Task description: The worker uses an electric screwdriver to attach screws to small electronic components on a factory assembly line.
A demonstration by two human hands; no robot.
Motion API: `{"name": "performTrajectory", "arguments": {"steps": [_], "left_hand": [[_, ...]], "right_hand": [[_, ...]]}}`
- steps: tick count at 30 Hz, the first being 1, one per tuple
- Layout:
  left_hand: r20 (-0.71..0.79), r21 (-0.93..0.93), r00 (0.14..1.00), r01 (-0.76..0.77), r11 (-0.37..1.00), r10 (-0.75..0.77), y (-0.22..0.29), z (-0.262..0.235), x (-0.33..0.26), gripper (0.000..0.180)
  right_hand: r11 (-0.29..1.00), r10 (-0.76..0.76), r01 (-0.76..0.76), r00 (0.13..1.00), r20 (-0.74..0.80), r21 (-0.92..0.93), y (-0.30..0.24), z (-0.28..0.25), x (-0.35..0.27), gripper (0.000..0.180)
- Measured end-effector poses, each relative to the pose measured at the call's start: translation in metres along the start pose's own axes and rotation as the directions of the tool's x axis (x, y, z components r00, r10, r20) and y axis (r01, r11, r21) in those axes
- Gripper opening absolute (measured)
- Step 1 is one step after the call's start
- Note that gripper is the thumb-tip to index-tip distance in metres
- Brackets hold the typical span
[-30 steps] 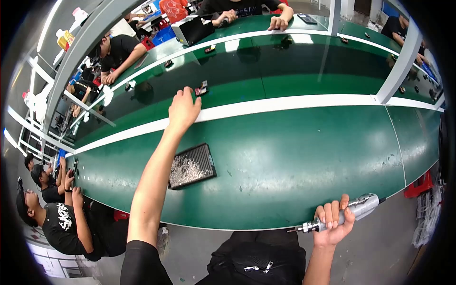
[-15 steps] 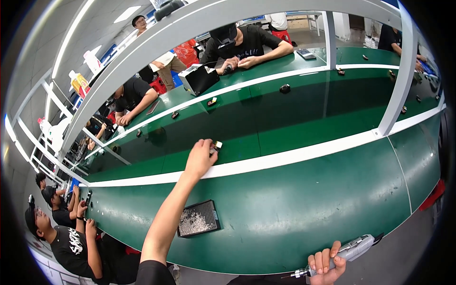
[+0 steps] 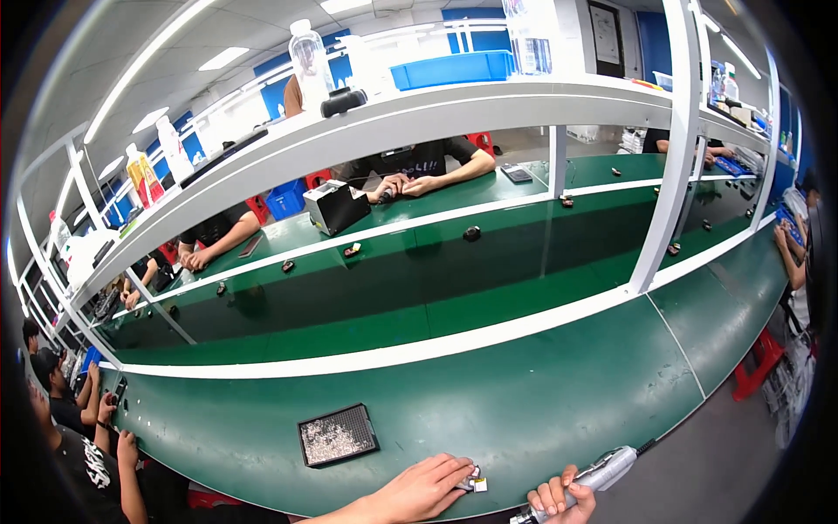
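Note:
My left hand (image 3: 421, 489) rests at the near edge of the green bench (image 3: 541, 393), its fingers closed on a small dark and white part (image 3: 472, 479). Just right of it, my right hand (image 3: 559, 499) grips a silver electric screwdriver (image 3: 602, 472) whose body slants up to the right. A black tray (image 3: 337, 434) holding several tiny pale pieces lies on the bench just left of and beyond my left hand.
A green conveyor belt (image 3: 393, 288) with several small dark parts runs beyond a white stripe. White posts (image 3: 676, 175) carry a shelf (image 3: 393, 113) with bottles overhead. Other people sit across the line and along the left edge. A red stool (image 3: 761, 358) stands at right.
My left hand has drawn back from the far white stripe to the bench's near edge, bringing the small part with it. The view has tilted upward. My right hand still holds the screwdriver.

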State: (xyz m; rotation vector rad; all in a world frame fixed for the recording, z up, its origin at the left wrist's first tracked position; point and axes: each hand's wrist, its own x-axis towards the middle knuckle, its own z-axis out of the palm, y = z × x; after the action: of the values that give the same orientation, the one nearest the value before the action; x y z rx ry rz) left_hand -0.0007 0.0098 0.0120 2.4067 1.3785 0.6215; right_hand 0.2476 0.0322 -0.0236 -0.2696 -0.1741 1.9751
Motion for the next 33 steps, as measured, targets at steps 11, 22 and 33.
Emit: {"name": "performTrajectory", "arguments": {"steps": [11,22,33], "left_hand": [[-0.176,-0.048,0.960,0.211,0.976,-0.216,0.007,0.011,0.013,0.017],[-0.130,0.223,0.991,0.046,0.974,-0.017,0.018,0.032,0.002,0.017],[-0.096,0.301,0.993,-0.042,0.953,0.074,0.054,0.040,0.008,0.035]], "right_hand": [[0.992,0.040,-0.033,0.998,0.055,-0.125,0.037,0.013,-0.018,0.008],[0.949,0.069,-0.071,0.997,-0.017,-0.307,0.066,0.010,-0.042,0.008],[0.937,0.036,-0.099,0.981,-0.189,-0.336,0.059,0.014,-0.039,0.012]]}}
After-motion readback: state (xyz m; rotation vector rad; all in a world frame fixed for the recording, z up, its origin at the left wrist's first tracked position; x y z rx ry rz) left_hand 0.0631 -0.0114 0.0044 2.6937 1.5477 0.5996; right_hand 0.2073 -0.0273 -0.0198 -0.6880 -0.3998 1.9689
